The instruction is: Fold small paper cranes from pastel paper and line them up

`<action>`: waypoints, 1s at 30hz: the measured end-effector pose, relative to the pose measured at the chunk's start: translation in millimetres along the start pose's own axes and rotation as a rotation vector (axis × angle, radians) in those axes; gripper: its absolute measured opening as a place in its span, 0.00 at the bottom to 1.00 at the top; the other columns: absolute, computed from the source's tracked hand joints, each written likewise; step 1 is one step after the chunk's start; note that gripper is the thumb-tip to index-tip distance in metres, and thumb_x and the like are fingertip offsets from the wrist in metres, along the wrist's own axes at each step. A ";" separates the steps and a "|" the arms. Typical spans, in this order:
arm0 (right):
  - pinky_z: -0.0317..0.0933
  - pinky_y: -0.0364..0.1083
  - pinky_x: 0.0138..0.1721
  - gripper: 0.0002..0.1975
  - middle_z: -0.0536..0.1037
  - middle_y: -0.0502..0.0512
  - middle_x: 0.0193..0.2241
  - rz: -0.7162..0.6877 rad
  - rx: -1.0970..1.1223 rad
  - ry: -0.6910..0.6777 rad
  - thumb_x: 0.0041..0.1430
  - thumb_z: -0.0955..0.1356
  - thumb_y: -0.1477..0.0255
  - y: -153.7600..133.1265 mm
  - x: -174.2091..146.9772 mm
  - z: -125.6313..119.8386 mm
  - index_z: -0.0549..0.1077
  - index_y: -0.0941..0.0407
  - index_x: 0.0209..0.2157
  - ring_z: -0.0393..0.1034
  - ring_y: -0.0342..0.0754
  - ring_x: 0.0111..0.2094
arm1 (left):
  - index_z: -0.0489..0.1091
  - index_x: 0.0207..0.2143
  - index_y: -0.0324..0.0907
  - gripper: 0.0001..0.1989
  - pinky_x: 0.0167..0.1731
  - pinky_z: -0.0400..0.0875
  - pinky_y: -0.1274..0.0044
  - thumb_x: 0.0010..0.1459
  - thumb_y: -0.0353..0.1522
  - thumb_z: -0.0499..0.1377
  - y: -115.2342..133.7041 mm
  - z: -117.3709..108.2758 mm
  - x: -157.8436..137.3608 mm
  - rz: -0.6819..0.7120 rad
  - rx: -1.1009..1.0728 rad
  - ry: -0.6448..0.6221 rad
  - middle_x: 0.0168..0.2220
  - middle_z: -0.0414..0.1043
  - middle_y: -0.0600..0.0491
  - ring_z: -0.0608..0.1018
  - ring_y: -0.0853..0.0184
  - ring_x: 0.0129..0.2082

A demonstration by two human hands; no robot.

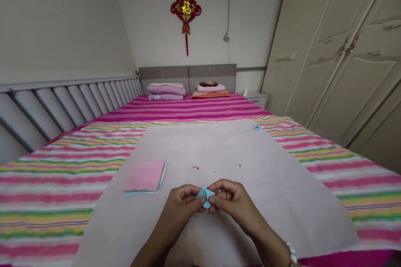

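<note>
Low over the pale board [175, 146], a small folded piece of light blue paper [204, 194] is held between both hands. My left hand [187, 201] pinches its left side between thumb and fingers. From the other side, my right hand [226, 197] grips the right edge, thumb on the front face. The paper shows a diamond-like outline with a dark slit down its middle. My fingers cover its side corners. To the left of my hands lies a stack of square paper [146, 176], pink on top with blue showing underneath.
A small folded blue paper piece [257, 127] rests at the board's far right corner. A small red-tipped item [195, 167] and other tiny bits lie ahead of my hands. The board is on a striped bed [56, 183], with a railing [72, 100] left and wardrobe [338, 58] right.
</note>
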State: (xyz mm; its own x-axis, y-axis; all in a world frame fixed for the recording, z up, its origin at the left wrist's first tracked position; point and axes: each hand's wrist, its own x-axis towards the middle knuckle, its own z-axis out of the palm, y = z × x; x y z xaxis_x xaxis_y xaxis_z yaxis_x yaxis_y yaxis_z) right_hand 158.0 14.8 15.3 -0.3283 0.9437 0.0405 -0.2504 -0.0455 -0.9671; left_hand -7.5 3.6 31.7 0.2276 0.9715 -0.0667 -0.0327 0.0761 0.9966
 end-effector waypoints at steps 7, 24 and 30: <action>0.65 0.42 0.25 0.15 0.78 0.51 0.19 -0.016 0.007 -0.020 0.43 0.76 0.66 1.7 0.7 -1.3 0.74 0.60 0.30 0.72 0.43 0.21 | 0.76 0.29 0.38 0.08 0.28 0.68 0.78 0.46 0.34 0.66 -5.2 2.6 1.9 0.006 -0.001 0.029 0.22 0.77 0.52 0.76 0.68 0.25; 0.62 0.39 0.22 0.15 0.73 0.44 0.15 -0.038 -0.043 0.025 0.40 0.77 0.66 7.2 2.1 0.0 0.72 0.58 0.28 0.69 0.41 0.18 | 0.77 0.26 0.38 0.12 0.28 0.69 0.77 0.45 0.39 0.66 -1.4 9.6 0.0 0.032 0.033 0.108 0.23 0.77 0.51 0.76 0.66 0.25; 0.63 0.40 0.23 0.15 0.74 0.46 0.15 -0.026 -0.037 0.052 0.42 0.76 0.64 -0.3 -1.3 -0.4 0.72 0.59 0.27 0.70 0.41 0.18 | 0.76 0.31 0.39 0.12 0.32 0.70 0.77 0.45 0.38 0.66 -0.4 7.2 -0.7 0.000 -0.025 0.034 0.27 0.77 0.52 0.76 0.67 0.28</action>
State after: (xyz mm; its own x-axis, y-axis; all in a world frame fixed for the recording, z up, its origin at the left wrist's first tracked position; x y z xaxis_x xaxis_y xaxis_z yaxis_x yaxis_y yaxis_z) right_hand 158.9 13.7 15.4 -0.2742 0.9602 0.0532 -0.2235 -0.0098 -0.9747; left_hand -0.7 1.2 31.7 0.1948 0.9785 -0.0683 -0.0572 0.0808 0.9951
